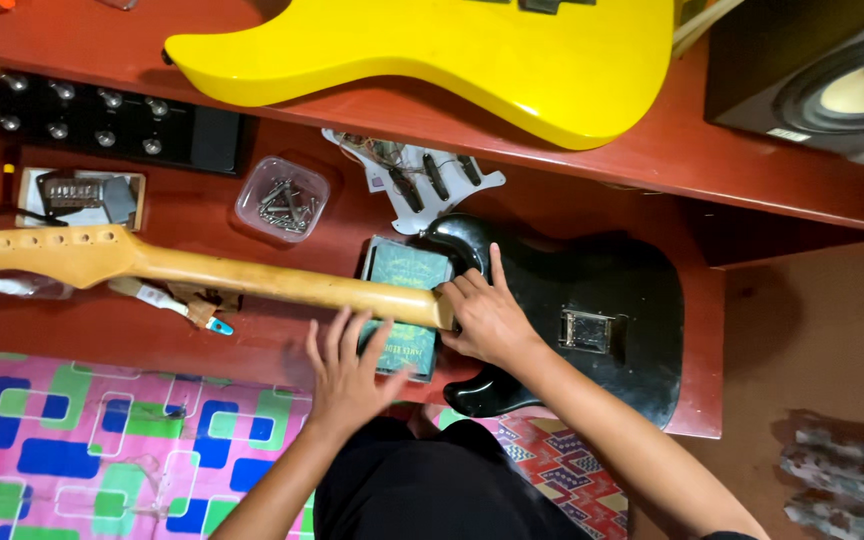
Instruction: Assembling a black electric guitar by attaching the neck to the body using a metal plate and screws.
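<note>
Both hands are spread open, neither one closed around anything. Her or his right hand (487, 318) lies flat where the wooden guitar neck (202, 268) meets the black guitar body (602, 320), fingers fanned over the joint. The left hand (350, 375) sits just below the neck with its fingers splayed, the tips reaching toward the neck's underside edge; whether they touch it I cannot tell.

That neck runs left to right across the red table (252, 340), headstock at the far left, heel at the black body, which lies back-side up at the table's right end. Under the heel sits a dark green box (404, 300).

Beyond it lie a white pickguard with pickups (422, 180), a clear tub of screws (282, 198) and a black pedal unit with knobs (112, 122). On the raised shelf rests a yellow guitar body (472, 60), with a speaker (832, 75) to its right.
</note>
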